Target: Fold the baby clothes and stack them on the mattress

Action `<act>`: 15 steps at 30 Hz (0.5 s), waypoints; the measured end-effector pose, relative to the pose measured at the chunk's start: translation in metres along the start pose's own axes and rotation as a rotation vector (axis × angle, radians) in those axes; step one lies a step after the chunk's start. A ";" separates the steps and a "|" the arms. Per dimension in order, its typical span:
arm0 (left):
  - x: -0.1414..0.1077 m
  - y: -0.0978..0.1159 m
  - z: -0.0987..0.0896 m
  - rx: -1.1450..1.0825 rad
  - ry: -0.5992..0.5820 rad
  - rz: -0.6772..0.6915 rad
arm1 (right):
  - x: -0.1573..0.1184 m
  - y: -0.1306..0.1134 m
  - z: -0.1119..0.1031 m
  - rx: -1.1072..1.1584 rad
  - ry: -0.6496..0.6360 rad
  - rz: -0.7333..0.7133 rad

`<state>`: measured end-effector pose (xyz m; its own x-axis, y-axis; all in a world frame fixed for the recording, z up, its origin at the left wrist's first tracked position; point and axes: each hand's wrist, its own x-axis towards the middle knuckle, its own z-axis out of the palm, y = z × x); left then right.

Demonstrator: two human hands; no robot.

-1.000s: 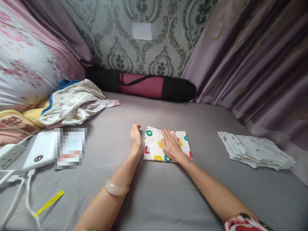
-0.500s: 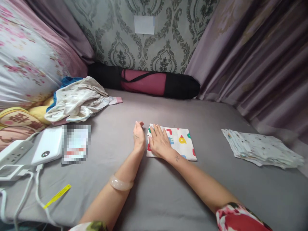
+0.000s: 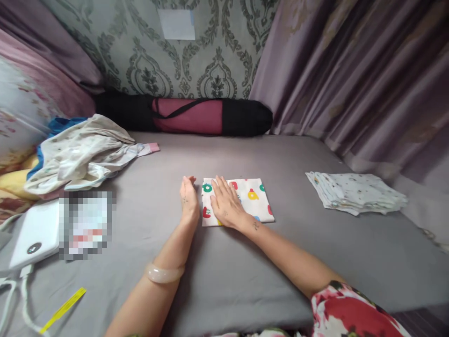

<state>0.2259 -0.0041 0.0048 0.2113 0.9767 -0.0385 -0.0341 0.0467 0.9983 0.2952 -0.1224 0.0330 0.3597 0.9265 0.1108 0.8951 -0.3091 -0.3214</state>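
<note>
A white cloth (image 3: 257,206) printed with bright letters lies folded into a flat, neat rectangle in the middle of the head view. My right hand (image 3: 226,201) rests palm down on its left half, fingers outstretched and slightly apart. On the bed just left of the cloth, my left hand (image 3: 189,201) stands on its edge, palm facing the cloth's left side, with a narrow gap between them. Its fingers look extended, partly hidden behind the hand, and nothing shows in them. A pale bangle (image 3: 164,274) circles my left forearm.
Folded pale cloths (image 3: 354,192) lie stacked at the right. Crumpled clothes (image 3: 82,154) are heaped at the left, above a white power bank (image 3: 37,234) with cables and a yellow strip (image 3: 65,309). A long black-and-maroon bag (image 3: 187,115) lies along the wall.
My view has turned a little, so the surroundings sit further left. My right hand has slid slightly rightward over the folded cloth, uncovering its left edge. My left hand stays beside it.
</note>
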 end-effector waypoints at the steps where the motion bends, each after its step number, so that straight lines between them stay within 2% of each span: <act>1: -0.002 0.001 0.000 0.028 -0.004 0.021 | -0.005 0.006 -0.004 -0.021 0.025 0.011; 4: -0.009 0.008 0.000 0.153 -0.030 0.092 | -0.020 0.022 -0.010 -0.076 0.048 0.060; 7: -0.018 0.016 0.002 0.281 -0.092 0.160 | -0.029 0.031 -0.004 -0.071 0.013 0.113; 11: -0.028 0.020 0.005 0.390 -0.179 0.240 | -0.029 0.034 0.003 -0.020 0.001 0.125; 15: -0.033 0.018 0.007 0.500 -0.251 0.369 | -0.028 0.045 -0.009 0.085 -0.027 0.124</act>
<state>0.2255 -0.0369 0.0241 0.4956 0.8288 0.2598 0.2960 -0.4424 0.8466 0.3272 -0.1642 0.0238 0.4579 0.8881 0.0402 0.8181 -0.4033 -0.4100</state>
